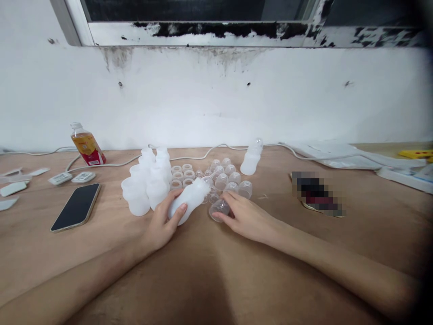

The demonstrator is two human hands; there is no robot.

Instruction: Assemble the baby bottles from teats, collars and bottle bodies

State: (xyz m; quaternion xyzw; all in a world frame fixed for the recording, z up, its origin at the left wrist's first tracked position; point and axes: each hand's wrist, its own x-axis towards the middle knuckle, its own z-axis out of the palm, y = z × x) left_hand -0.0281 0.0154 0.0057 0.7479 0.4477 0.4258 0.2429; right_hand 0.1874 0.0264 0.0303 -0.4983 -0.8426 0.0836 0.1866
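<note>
My left hand (168, 222) is wrapped round a white baby bottle (190, 199), tilted with its neck up to the right. My right hand (244, 213) grips a clear dome cap (219, 209) low over the table. Just beyond it stand several more clear caps (232, 170) in rows. To the left of them lie white screw rings (182, 174), with small clear teats (203, 173) beside them. A group of white bottle bodies (147, 180) stands left of my left hand. One bottle with a clear cap (251, 156) stands alone at the back.
A smartphone (76, 206) and a drink bottle (88, 144) are on the left of the wooden table (189, 280). A white cable (203, 157) runs along the back. A pixelated item (318, 194) and plastic bags (333, 155) lie on the right, near something yellow (416, 154).
</note>
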